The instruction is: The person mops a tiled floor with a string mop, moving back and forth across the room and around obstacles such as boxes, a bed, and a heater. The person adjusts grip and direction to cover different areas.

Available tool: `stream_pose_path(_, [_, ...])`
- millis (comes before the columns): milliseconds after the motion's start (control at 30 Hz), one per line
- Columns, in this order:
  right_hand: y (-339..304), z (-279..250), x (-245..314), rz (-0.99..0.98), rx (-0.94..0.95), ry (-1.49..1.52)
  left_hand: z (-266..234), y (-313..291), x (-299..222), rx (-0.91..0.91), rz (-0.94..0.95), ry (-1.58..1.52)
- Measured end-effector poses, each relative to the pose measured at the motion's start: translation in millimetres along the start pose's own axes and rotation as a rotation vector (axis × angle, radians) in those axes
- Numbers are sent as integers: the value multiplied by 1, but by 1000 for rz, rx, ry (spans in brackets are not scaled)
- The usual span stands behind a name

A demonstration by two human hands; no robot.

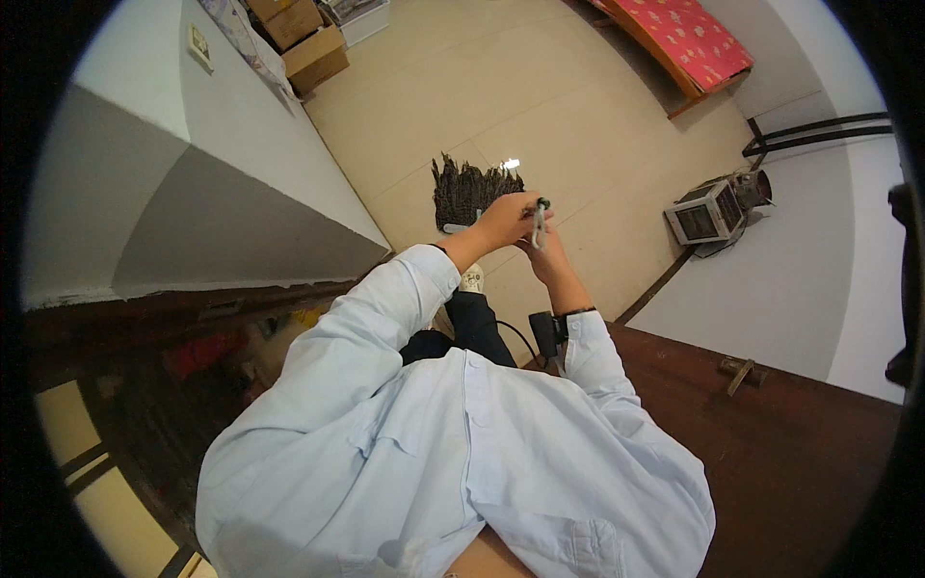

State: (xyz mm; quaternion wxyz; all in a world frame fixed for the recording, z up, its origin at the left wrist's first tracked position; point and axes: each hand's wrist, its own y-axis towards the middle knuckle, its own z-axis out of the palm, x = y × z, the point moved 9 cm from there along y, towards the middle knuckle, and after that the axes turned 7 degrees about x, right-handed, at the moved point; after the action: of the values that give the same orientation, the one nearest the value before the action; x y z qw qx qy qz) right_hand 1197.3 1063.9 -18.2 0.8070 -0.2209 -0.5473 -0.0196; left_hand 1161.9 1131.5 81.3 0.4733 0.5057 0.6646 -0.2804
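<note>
Both my hands are closed around the handle of a mop, which points up toward me so that its top end (542, 203) shows, dark green with a grey hanging loop. My left hand (507, 218) grips on the left side near that end. Just below and to the right is my right hand (547, 252), its fingers partly hidden behind the handle. On the tiled floor beyond my left wrist lies the mop head (472, 195), with dark, ragged strands fanned away from me and a grey bar at its near edge. Most of the handle is hidden.
A white wall corner (183, 212) juts in on the left. Cardboard boxes (313, 60) stand at the far left. A bed with a red cover (684, 39) is at the far right. A boxy appliance (705, 212) sits by the right wall, near a brown door (761, 433).
</note>
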Motion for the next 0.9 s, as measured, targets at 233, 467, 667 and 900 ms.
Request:
stream_pose_path(233, [98, 4, 15, -208, -105, -842, -23, 33, 34, 25, -153, -8])
stream_pose_path(467, [159, 60, 189, -675, -17, -1016, -172, 118, -62, -179, 29, -67])
stream_pose_path(667, [168, 122, 293, -876, 100, -963, -250, 125, -152, -323, 158, 215])
stream_pose_path(900, [179, 152, 304, -809, 409, -334, -259, 102, -156, -527, 13, 388])
